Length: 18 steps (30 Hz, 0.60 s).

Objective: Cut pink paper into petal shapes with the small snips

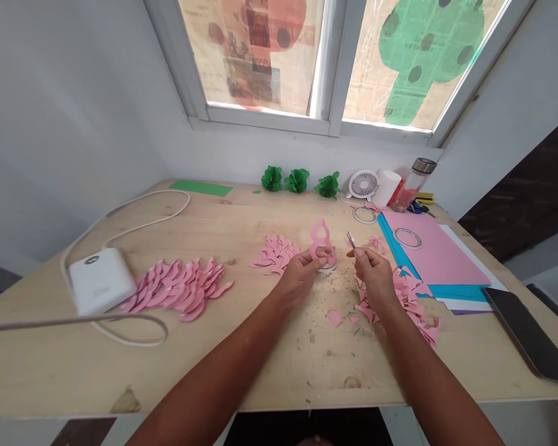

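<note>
Pinched between the thumb and fingers of my left hand (304, 271) is a pink paper cutout (320, 230), curvy with an opening in its upper part. A pale round edge (328, 270) shows just below those fingers; I cannot tell what it belongs to. To the right, my right hand (372, 271) is closed on slim metal tweezers (350, 238), tips pointing up and away. Something small and white is beside the tips. Left of my left hand lies a pile of small curved pink pieces (274, 253). Pink paper scraps (407, 291) lie under and beside my right hand.
A larger pink pile (181, 288) lies left, beside a white box (100, 282) with a cable. Green paper balls (298, 180), a small fan (363, 184) and a bottle (413, 186) stand at the back. Coloured sheets (446, 254), tape rolls (408, 237) and a phone (530, 331) are right.
</note>
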Motion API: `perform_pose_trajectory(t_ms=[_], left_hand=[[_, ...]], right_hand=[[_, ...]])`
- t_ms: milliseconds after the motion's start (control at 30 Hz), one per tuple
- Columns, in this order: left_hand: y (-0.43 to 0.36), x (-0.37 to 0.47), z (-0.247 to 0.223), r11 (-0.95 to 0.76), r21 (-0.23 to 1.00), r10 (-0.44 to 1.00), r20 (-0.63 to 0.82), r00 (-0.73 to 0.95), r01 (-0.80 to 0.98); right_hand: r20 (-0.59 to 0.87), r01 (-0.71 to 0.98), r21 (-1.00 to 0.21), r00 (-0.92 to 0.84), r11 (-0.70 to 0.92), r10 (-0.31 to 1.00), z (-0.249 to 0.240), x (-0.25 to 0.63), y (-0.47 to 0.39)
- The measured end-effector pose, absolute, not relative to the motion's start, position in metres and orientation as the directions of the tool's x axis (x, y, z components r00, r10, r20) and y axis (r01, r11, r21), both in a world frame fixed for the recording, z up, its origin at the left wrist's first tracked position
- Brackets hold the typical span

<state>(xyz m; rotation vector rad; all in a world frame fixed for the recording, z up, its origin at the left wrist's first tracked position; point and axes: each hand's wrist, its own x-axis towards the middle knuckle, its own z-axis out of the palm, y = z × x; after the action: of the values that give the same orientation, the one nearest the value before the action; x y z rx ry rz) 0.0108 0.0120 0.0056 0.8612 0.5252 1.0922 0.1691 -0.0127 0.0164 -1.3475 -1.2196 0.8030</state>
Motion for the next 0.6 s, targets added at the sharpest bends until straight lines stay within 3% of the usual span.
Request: perform_pose_trajectory(t_ms=[100,267,600], left_hand=[[0.012,0.010,0.007,0.236,0.780,0.917,0.018,0.398,-0.580],[0.011,0.008,0.008,0.307,0.743,0.891,-0.005,0.454,-0.595],[0.008,0.005,0.013,0.370,0.717,0.840,0.014,0.543,-0.591]], right_hand=[[0.054,-0.027,-0.998,0.165,0.059,0.985,0.012,0.167,-0.010],[-0.065,-0.226,-0.973,0.043,-0.053,0.997,0.007,0.162,-0.010],[-0.110,-0.321,-0.942,0.006,-0.102,0.994,0.004,0.158,-0.009]])
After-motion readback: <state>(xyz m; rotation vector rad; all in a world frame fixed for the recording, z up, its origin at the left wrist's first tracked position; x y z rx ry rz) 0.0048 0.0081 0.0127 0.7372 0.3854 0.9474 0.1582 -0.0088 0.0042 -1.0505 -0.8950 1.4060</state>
